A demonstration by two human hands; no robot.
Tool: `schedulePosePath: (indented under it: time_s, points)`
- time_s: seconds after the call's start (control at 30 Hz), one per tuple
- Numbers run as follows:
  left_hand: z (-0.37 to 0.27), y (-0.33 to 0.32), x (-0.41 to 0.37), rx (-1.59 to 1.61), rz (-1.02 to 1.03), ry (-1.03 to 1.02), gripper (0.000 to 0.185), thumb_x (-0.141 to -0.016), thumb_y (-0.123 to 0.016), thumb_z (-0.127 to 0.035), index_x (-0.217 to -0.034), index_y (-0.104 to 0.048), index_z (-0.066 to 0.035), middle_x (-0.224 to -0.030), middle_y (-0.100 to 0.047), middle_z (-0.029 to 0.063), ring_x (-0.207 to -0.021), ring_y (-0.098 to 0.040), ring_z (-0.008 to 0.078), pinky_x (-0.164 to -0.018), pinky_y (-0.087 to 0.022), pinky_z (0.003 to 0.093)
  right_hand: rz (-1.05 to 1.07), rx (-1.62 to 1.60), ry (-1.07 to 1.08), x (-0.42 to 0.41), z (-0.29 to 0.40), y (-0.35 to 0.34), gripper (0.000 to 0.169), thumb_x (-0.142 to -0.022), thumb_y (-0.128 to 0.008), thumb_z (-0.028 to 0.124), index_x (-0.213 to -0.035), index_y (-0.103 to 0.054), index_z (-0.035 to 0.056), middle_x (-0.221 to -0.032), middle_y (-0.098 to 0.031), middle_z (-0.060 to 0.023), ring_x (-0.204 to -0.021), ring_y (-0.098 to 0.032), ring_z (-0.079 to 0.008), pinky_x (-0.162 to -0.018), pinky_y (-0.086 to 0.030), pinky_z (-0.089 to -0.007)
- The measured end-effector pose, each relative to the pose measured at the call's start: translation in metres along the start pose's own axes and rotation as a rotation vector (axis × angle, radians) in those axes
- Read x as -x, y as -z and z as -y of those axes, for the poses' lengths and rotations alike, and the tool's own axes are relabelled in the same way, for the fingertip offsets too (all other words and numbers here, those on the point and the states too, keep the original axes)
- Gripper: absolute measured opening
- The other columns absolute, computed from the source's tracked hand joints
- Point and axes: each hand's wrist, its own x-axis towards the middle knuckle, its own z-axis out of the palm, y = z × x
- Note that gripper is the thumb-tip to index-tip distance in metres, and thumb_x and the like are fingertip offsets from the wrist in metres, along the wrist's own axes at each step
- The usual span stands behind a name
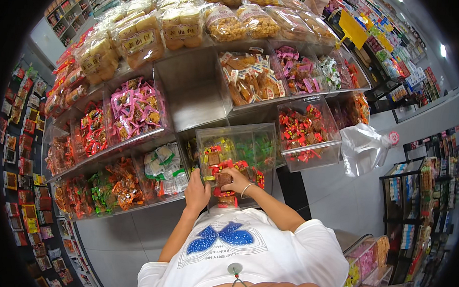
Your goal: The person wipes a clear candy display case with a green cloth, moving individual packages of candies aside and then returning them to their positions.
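Note:
My left hand [197, 191] grips the left side wall of a clear plastic bin [265, 190], which is against my shirt at the shelf front. Inside the bin my right hand [237, 181], with a bracelet at the wrist, has its thumb and fingers around a brown snack piece in a red wrapper [223, 179]. More red-wrapped pieces lie around that hand and along the bin's near end. Yellow-wrapped and green-wrapped sweets show through the clear plastic beyond it, though I cannot tell whether they are in this bin or behind it.
To the right, another clear bin of red-wrapped snacks [305, 131] juts from the shelf. A clear plastic bag [364, 148] hangs beside it. Pink-wrapped snacks [136, 110] fill an upper-left compartment, near a bare compartment [193, 93]. Bagged bread [138, 39] lines the top.

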Motion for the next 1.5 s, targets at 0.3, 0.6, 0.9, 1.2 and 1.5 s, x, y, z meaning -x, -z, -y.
schedulePosePath:
  time_s: [0.3,0.6,0.9,1.2,1.5]
  points:
    - [0.009,-0.004,0.004,-0.004,-0.014,-0.044,0.054,-0.083,-0.059,-0.010,-0.130,-0.038,0.005,-0.123,-0.051,0.0260,-0.101,-0.057,0.0458,-0.079,-0.048,0.0497,-0.081,-0.486,0.006,0.045,0.091,0.081,0.060,-0.067,-0.085,0.009,-0.120,-0.055,0.0061,-0.106,-0.063,-0.0047,-0.100,-0.059,-0.0142,-0.088,-0.047,-0.0297]
    - [0.006,-0.002,0.001,0.009,-0.037,-0.027,0.052,-0.084,-0.059,-0.010,-0.129,-0.039,0.004,-0.120,-0.052,0.0251,-0.097,-0.057,0.0457,-0.078,-0.047,0.0502,-0.550,-0.487,0.259,0.059,0.132,0.193,0.053,-0.069,-0.079,-0.001,-0.115,-0.056,0.0111,-0.090,-0.065,0.0006,-0.086,-0.063,-0.0105,-0.075,-0.052,-0.0249]
    - [0.003,0.000,0.000,0.007,0.037,0.044,0.052,-0.084,-0.058,-0.012,-0.130,-0.039,0.004,-0.124,-0.051,0.0231,-0.102,-0.058,0.0424,-0.080,-0.050,0.0480,-1.050,0.674,-0.099,0.077,0.076,0.229,0.049,-0.081,-0.073,0.023,-0.123,-0.055,0.0073,-0.124,-0.049,-0.0177,-0.100,-0.058,-0.0354,-0.087,-0.049,-0.0434]
    - [0.010,-0.001,0.002,-0.025,-0.007,0.024,0.055,-0.085,-0.059,-0.013,-0.133,-0.038,0.003,-0.128,-0.050,0.0271,-0.110,-0.053,0.0449,-0.090,-0.045,0.0478,-0.329,0.830,-0.244,-0.004,0.036,0.049,0.075,-0.079,-0.067,0.050,-0.136,-0.047,0.0043,-0.142,-0.036,-0.0306,-0.131,-0.037,-0.0432,-0.106,-0.038,-0.0441]
    - [0.007,-0.004,-0.003,-0.021,0.012,-0.012,0.056,-0.085,-0.058,-0.011,-0.134,-0.036,0.006,-0.125,-0.052,0.0286,-0.107,-0.055,0.0454,-0.087,-0.046,0.0462,0.103,0.530,-0.467,-0.015,0.013,0.025,0.092,-0.073,-0.061,0.072,-0.145,-0.033,0.0240,-0.139,-0.038,-0.0241,-0.114,-0.056,-0.0397,-0.091,-0.049,-0.0458]
